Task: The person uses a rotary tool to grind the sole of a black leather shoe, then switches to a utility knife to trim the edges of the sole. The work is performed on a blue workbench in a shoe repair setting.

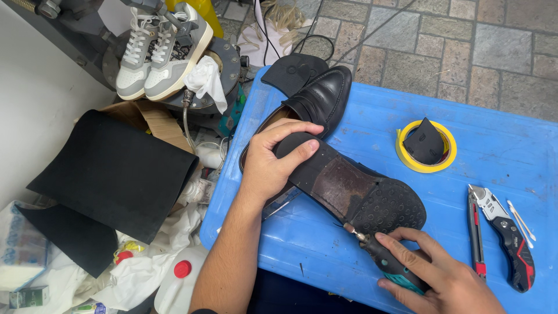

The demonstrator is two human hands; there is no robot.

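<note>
Left hand (272, 164) clamps the heel end of the upturned shoe (349, 189), sole up on the blue table (500, 145), and that shoe covers much of the black loafer (317, 102) under it, while the right hand (433, 267) wraps tight round a small teal rotary tool (386, 263), its tip touching the sole's edge and its rear end lost under the fingers. Off to the right lie a folding utility knife (511, 241), a slim cutter (475, 232), and a yellow tape roll (426, 146) with a black rubber piece (425, 142) on it; past the table's left edge sit black rubber sheets (110, 174) and grey sneakers (160, 49) on a machine partly cut off at the top.
</note>
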